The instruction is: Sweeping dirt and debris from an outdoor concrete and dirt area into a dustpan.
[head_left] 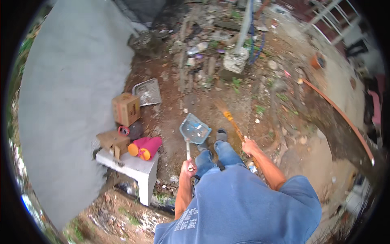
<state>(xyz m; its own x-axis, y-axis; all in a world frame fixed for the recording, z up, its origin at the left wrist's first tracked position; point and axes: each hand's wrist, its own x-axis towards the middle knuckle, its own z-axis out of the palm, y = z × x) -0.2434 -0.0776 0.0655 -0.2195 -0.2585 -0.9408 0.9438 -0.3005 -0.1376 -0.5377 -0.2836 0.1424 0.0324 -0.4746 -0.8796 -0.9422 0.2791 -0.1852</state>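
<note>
My left hand point(188, 166) grips the thin handle of a blue-grey dustpan point(195, 129) that holds some small bits of litter and rests on the dirt just ahead of my feet. My right hand point(248, 145) is closed around the orange and yellow handle of a broom point(230, 118), whose blurred bristles reach the ground beside the dustpan. My legs in blue jeans and my dark shoes point(221, 134) stand between the two tools.
A white concrete bench point(136, 171) on my left carries a pink and orange bottle point(145, 147) and cardboard boxes point(126, 108). A grey wall point(73, 101) rises at left. Rubble, a metal tray point(148, 92), a concrete-footed post point(236, 60) and an orange pipe point(341, 118) lie around.
</note>
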